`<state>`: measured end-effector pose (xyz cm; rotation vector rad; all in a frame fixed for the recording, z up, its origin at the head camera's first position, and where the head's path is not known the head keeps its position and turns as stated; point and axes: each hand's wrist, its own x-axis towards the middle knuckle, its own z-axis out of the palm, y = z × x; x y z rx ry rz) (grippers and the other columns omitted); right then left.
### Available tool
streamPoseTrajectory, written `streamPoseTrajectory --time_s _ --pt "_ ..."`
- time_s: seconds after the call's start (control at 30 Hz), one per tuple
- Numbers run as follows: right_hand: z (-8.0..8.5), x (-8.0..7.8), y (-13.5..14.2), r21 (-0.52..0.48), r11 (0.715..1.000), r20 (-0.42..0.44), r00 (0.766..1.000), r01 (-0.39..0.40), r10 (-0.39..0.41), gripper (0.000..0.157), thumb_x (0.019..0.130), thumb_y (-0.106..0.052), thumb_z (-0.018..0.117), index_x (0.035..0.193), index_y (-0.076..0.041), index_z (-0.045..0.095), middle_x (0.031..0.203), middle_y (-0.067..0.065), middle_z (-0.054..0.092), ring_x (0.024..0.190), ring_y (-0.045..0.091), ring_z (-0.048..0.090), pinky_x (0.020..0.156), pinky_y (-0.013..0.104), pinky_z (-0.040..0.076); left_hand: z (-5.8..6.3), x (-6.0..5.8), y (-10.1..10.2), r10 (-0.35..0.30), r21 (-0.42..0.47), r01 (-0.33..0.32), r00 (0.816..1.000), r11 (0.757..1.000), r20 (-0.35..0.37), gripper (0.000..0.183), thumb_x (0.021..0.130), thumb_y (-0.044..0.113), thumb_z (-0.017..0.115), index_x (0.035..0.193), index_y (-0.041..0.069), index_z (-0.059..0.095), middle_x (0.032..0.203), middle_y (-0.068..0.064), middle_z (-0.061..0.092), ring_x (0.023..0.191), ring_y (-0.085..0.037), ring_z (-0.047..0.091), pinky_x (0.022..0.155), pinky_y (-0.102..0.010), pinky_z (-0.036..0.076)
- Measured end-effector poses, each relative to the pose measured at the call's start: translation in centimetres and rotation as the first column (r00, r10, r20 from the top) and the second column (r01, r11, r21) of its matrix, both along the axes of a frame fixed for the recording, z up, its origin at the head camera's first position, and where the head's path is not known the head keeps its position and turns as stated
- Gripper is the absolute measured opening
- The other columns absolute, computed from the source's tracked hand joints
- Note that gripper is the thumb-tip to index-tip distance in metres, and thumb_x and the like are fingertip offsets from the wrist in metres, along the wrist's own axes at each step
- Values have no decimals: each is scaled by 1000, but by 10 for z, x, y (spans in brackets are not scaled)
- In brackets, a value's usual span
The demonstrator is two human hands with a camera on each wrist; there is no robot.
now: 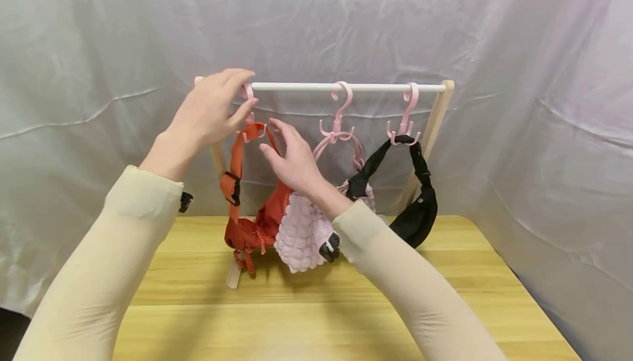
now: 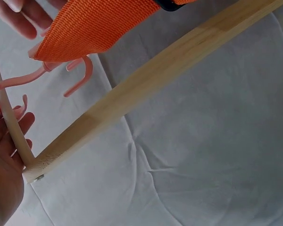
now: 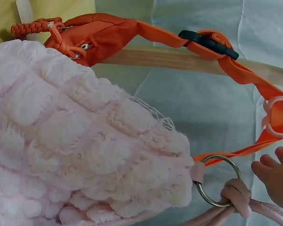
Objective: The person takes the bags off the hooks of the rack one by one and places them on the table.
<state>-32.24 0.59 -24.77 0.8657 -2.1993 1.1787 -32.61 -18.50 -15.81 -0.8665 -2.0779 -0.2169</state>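
At the left end of the white rail (image 1: 296, 87), left hand (image 1: 207, 108) is up at the hook of a pink hanger (image 1: 249, 92): fingers bent over the rail, thumb on the near side by the hook. Cannot tell whether they pinch it; left wrist view shows fingers behind the rail, rest cropped. Right hand (image 1: 298, 160) is lower, just beside the orange strap (image 1: 237, 155); fingers slightly spread, thumb apart, no grip seen. Strap loops over the lower prongs of that hanger, with a black buckle (image 1: 236, 188) on its left side. Red-orange bag (image 1: 247, 233) hangs below, braided zipper pull (image 3: 35, 28) dangling from it.

Right of it, fluffy pale pink bag (image 1: 303, 229), partly behind the right forearm, hangs by pink handles from the middle hanger (image 1: 338, 122); handle knotted at a metal ring (image 3: 237, 168). Black bag (image 1: 419, 219) hangs by its strap from the right hanger (image 1: 407, 116), its left end overlapping the fluffy one.

Rack has wooden legs (image 1: 441, 114) and stands on a wood-grain table (image 1: 296, 325). Grey cloth (image 1: 321, 31) behind. Cream sleeves (image 1: 89, 273) on both arms.
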Motion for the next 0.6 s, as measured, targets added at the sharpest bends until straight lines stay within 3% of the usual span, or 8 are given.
streamPoseTrajectory --time_s 0.1,0.23,0.33,0.6 --pt "-2 -5 -3 -17 1000 31 999 17 -16 55 91 -27 62 142 -17 42 139 -3 49 124 17 50 102 28 40 0 0 1 -14 -5 14 1000 1000 -2 38 94 23 59 125 2 53 103 -9 60 100 -28 55 81 -42 41" --pt "-4 -12 -7 -35 999 79 997 7 -4 56 92 -25 61 144 -18 40 140 -4 47 126 16 48 103 25 38 -1 0 1 -20 -7 20 1000 1000 -2 39 93 20 61 125 -1 53 110 -14 60 106 -33 55 95 -44 41" --pt "-4 -16 -11 -40 999 109 994 -5 9 55 93 -24 59 144 -18 39 140 -4 47 127 17 48 104 24 38 -2 0 0 -28 1 28 1000 1000 -5 40 92 18 63 125 -3 53 115 -18 60 108 -37 54 97 -46 39" --pt "-4 -22 -14 35 999 141 989 31 -36 48 97 -22 52 143 -14 42 137 -1 51 126 12 48 104 27 38 -3 -1 2 -78 10 78 997 997 -19 43 90 14 65 124 -9 52 118 -25 58 110 -41 52 98 -49 37"
